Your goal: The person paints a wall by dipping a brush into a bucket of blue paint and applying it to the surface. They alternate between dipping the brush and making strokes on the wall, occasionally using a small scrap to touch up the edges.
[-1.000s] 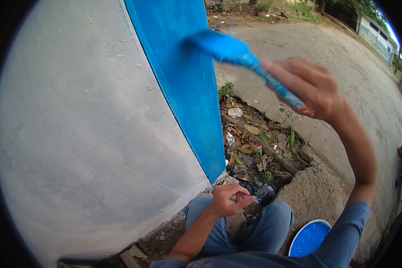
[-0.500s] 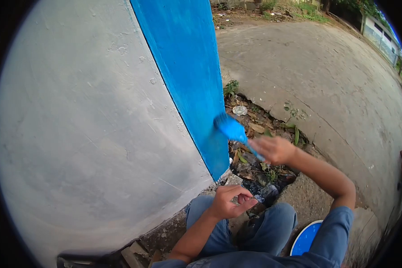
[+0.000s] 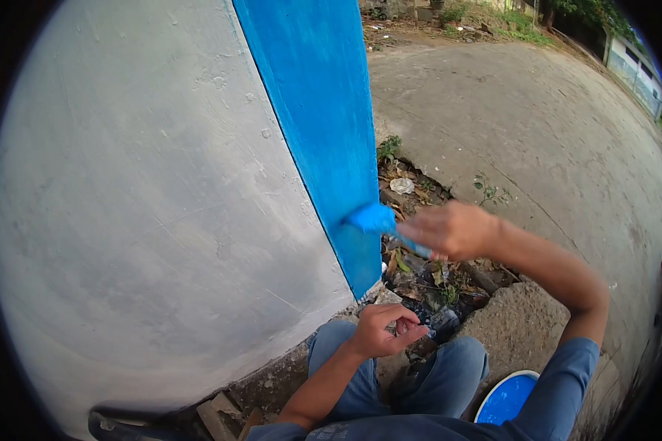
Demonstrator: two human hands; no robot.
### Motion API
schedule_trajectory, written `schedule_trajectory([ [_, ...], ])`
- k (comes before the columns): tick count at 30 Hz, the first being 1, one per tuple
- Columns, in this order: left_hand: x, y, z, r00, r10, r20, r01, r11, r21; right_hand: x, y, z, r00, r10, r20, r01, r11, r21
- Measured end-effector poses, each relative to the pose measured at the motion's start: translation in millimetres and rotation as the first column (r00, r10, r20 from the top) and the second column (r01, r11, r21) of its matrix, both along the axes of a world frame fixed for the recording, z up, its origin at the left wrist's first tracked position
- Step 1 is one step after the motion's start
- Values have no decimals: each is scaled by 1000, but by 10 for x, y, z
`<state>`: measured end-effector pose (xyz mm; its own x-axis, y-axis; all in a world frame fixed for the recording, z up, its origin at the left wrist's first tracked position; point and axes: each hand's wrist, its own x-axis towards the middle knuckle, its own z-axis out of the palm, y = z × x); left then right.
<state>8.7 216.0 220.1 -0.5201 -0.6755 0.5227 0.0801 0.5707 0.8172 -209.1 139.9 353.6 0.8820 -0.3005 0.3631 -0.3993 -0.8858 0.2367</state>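
Observation:
My right hand (image 3: 452, 231) is closed around the blue handle of a paintbrush (image 3: 371, 218), whose head is coated in blue paint. The bristles press against the lower part of a blue-painted strip (image 3: 320, 125) at the wall's edge, and fast motion blurs the hand slightly. Over my knees, my left hand (image 3: 386, 331) hovers with loosely curled fingers and the thumb a little apart; no held object shows in it. A round container of blue paint (image 3: 509, 397) stands by my right leg, partly covered by my right sleeve.
The grey-white wall (image 3: 154, 220) fills the left side. Dry leaves and litter (image 3: 412, 275) lie in a broken gap at the strip's foot, beside a rough concrete block (image 3: 518, 316). Concrete paving (image 3: 493, 110) stretches off to the right. Small plants (image 3: 493, 189) grow along its broken edge.
My right hand has shifted a little right and up, and the paintbrush now lies flatter, with its bristles lower on the blue strip. My left hand has stayed nearly still.

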Motion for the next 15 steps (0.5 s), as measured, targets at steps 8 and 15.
schedule_trajectory([
  [8, 3, -33, -40, 1000, -7, -4, 7, 1000, 13, 117, 42, 1071, 969, 156, 193, -91, 947, -310],
  [15, 34, -53, -23, 1000, -13, 3, 13, 1000, -5, 145, 191, 1634, 956, 177, 233, 60, 661, -748],
])
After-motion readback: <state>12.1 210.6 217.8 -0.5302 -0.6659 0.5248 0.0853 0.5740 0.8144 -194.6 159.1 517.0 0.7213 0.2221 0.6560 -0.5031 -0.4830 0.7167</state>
